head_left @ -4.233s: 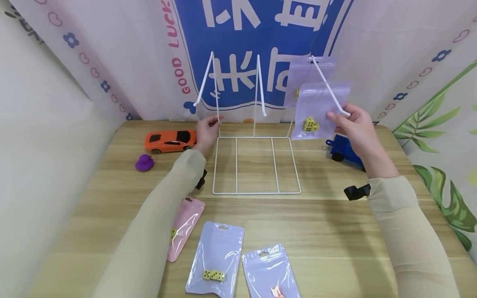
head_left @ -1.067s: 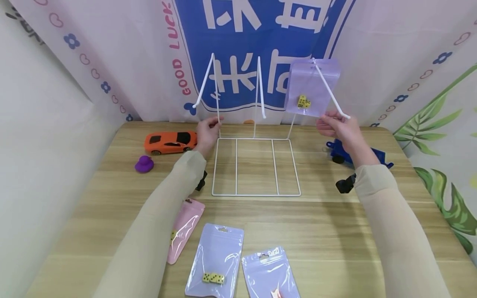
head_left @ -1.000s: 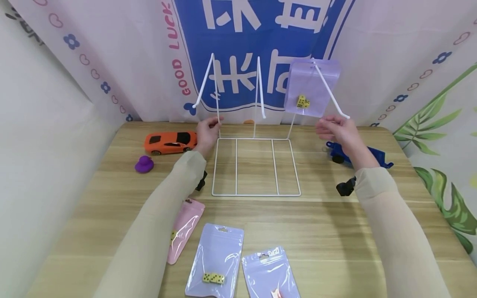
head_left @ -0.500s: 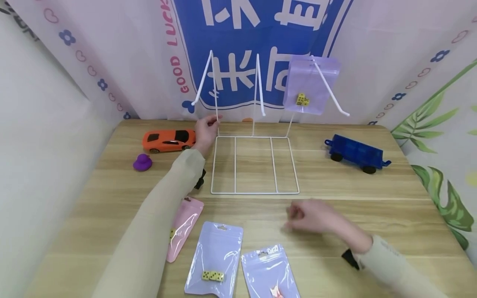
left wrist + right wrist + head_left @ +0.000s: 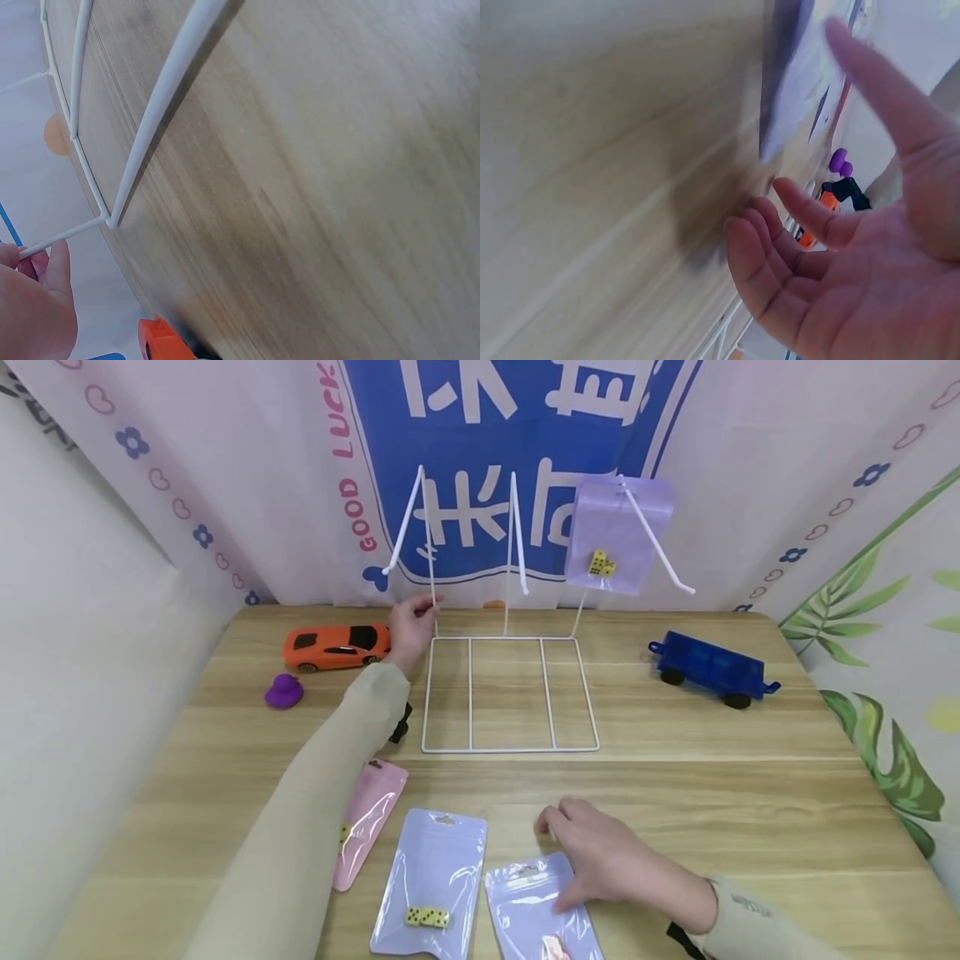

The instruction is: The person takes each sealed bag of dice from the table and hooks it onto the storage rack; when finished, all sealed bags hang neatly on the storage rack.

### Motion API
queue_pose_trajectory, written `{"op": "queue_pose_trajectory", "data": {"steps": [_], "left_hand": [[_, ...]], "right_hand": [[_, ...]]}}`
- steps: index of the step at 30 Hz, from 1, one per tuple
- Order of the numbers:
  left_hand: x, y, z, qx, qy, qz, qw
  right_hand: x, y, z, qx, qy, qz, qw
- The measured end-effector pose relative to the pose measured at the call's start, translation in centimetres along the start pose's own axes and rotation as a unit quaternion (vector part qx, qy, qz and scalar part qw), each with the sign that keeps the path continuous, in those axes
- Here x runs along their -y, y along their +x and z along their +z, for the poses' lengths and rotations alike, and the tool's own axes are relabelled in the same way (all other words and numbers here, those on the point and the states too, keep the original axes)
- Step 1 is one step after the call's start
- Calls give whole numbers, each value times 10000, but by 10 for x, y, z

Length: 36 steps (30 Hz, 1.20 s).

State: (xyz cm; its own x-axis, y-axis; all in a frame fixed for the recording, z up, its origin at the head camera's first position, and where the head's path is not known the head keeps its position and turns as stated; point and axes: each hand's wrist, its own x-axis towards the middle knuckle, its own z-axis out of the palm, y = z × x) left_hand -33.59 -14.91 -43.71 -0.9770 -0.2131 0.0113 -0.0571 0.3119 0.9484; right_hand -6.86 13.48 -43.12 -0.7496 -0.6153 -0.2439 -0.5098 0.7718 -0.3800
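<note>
My left hand (image 5: 412, 631) pinches the rear left upright of a white wire rack (image 5: 510, 750); the left wrist view shows the fingers around that thin wire. Over the front right lilac zip bag (image 5: 521, 902), which has a pinkish piece inside, my right hand (image 5: 603, 852) hovers with thumb and fingers spread. In the right wrist view nothing lies between them. Lilac bags with yellow dice (image 5: 600, 562), one in front of another, hang on the rack's right hook (image 5: 660, 539). The left and middle hooks hold nothing. Another lilac bag (image 5: 442, 860) with dice lies left of the hand.
A pink zip bag (image 5: 375, 802) lies partly under my left forearm. An orange toy car (image 5: 333, 647) and a purple duck (image 5: 284, 691) stand at the left. At the right is a blue toy trailer (image 5: 712, 664). A printed cloth (image 5: 285, 485) hangs behind the table.
My right hand hung the lilac dice bag on the right hook, let it go, and came down and forward to the front right bag. The left hand stays on the upright.
</note>
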Motion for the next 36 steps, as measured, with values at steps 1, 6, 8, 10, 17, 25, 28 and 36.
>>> {"op": "queue_pose_trajectory", "data": {"steps": [1, 6, 8, 10, 17, 25, 28, 36], "left_hand": [[-1, 0, 0, 1, 5, -5, 10000], [-4, 1, 0, -11, 100, 14, 9999], [-4, 1, 1, -13, 131, 37, 9999], [-4, 2, 1, -15, 138, 56, 9999], [-4, 1, 1, 9, 74, 64, 10000], [-2, 0, 1, 10, 127, -46, 9999], [-1, 0, 2, -28, 109, -23, 9999], [0, 0, 2, -23, 24, -34, 10000]], "right_hand": [[0, 0, 0, -18, -42, 38, 10000], [0, 2, -1, -66, -105, 172, 9998], [0, 2, -1, -63, -81, 178, 9998], [0, 2, -2, -44, -24, 175, 9998], [0, 1, -2, 75, 125, 275, 9995], [0, -3, 3, 233, 525, 276, 9980], [1, -5, 6, 149, 543, 177, 9983], [-11, -6, 4, 680, 3151, -127, 9465]]}}
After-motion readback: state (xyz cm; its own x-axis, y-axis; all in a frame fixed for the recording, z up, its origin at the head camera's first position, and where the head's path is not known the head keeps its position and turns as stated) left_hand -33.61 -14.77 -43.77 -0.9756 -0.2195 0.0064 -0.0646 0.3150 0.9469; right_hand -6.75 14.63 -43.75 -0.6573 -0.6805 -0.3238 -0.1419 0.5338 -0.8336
